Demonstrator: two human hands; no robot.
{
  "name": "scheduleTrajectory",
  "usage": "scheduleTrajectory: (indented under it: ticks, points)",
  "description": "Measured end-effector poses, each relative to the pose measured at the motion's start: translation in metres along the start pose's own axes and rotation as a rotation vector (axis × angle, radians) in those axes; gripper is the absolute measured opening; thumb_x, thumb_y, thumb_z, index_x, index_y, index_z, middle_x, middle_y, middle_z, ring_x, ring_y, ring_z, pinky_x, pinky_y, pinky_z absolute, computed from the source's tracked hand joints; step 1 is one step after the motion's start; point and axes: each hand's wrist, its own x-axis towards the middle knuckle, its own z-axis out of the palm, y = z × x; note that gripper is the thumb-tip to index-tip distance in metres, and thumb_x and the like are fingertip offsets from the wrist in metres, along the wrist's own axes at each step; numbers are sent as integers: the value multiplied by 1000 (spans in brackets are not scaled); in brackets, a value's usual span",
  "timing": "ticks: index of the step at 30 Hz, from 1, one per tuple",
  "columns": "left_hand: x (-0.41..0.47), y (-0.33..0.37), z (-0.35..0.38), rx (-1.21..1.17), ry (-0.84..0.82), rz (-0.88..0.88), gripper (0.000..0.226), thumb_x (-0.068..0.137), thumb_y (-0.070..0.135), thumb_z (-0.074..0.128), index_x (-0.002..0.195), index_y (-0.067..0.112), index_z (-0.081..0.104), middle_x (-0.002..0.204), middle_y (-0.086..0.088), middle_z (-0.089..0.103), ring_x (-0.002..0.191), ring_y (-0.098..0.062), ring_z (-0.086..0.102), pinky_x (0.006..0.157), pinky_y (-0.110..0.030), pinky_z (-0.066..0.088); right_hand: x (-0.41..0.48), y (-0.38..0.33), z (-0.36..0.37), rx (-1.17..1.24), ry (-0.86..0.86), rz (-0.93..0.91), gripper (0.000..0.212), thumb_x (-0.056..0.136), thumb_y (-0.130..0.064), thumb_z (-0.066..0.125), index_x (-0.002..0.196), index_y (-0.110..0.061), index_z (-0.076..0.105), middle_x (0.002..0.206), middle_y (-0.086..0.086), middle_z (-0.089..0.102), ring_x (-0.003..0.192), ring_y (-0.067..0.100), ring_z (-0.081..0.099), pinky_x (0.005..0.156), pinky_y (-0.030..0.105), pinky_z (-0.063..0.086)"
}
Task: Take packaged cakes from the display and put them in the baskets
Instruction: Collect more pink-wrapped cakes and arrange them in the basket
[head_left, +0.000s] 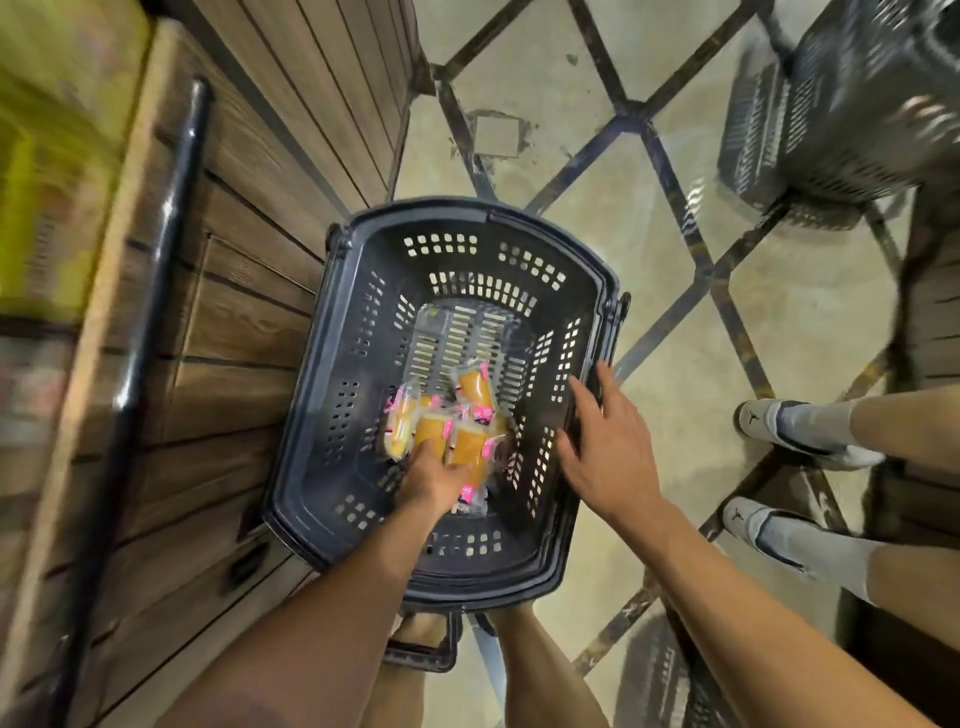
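Observation:
A dark plastic basket (332, 322) stands on the floor below me. Inside it lie several packaged cakes (474, 387), yellow-orange in clear wrap with pink labels. My left hand (434, 480) reaches down into the basket and its fingers are on the pile of cakes; whether they grip a packet is hidden by the back of the hand. My right hand (608, 444) hovers with fingers spread over the basket's right rim, holding nothing.
A wooden display stand (234, 291) with a black rail (150, 291) rises at the left, its shelf contents blurred. A second dark basket (852, 104) sits at the upper right. Another person's legs in white shoes (800, 431) stand at the right on the tiled floor.

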Motion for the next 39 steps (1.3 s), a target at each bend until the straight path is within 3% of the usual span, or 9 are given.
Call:
scheduleTrajectory:
  ticks: [3, 6, 11, 16, 23, 30, 35, 39]
  points:
    - [-52, 14, -35, 110, 13, 87, 67, 96, 43, 70, 150, 14, 42, 144, -10, 57, 122, -32, 60, 96, -36, 50, -17, -17, -41, -60, -86, -34, 64, 86, -44, 55, 145, -21, 48, 151, 6, 44, 134, 30, 47, 109, 47, 43]
    - [-108, 34, -73, 230, 44, 205, 64, 90, 61, 67, 142, 29, 46, 140, -2, 57, 117, -27, 62, 96, -40, 53, -38, -41, -91, -53, -110, -31, 61, 84, -44, 57, 141, -23, 51, 143, 6, 52, 126, 31, 52, 106, 46, 46]
    - [-206, 70, -135, 425, 142, 412, 65, 97, 49, 61, 151, 20, 38, 155, -7, 42, 136, -32, 47, 106, -43, 46, -77, -91, -187, -53, -47, -40, 63, 82, -40, 67, 139, -17, 55, 143, 16, 54, 126, 38, 54, 105, 48, 46]
    - [-304, 108, -206, 536, 310, 644, 74, 100, 50, 57, 161, 23, 24, 170, -1, 19, 154, -26, 24, 123, -44, 28, -117, -155, -301, -78, 133, -122, 67, 86, -38, 63, 148, -22, 45, 156, 11, 40, 141, 34, 41, 115, 48, 36]
    - [-441, 158, -335, 577, 794, 924, 74, 101, 52, 53, 162, 24, 22, 172, -2, 17, 158, -24, 13, 126, -43, 22, -160, -251, -469, -69, 474, -335, 63, 88, -35, 63, 147, -21, 46, 159, 11, 36, 143, 33, 37, 117, 49, 33]
    - [-572, 118, -420, 506, 1227, 867, 76, 99, 55, 56, 162, 27, 24, 170, -2, 21, 158, -27, 15, 123, -48, 27, -224, -336, -562, -69, 679, -649, 63, 89, -41, 64, 147, -23, 46, 158, 8, 37, 143, 32, 37, 114, 49, 33]
    - [-648, 29, -437, 495, 1469, 685, 78, 94, 57, 62, 158, 23, 34, 164, -7, 35, 153, -32, 30, 120, -52, 32, -284, -404, -570, -57, 710, -918, 65, 87, -43, 63, 145, -17, 51, 155, 15, 42, 139, 37, 42, 111, 54, 38]
    - [-701, -60, -435, 452, 1567, 526, 80, 88, 54, 69, 155, 21, 40, 160, -10, 42, 149, -34, 37, 117, -55, 37, -335, -458, -551, -50, 718, -1090, 66, 84, -48, 62, 143, -20, 51, 149, 15, 47, 136, 36, 45, 110, 52, 42]
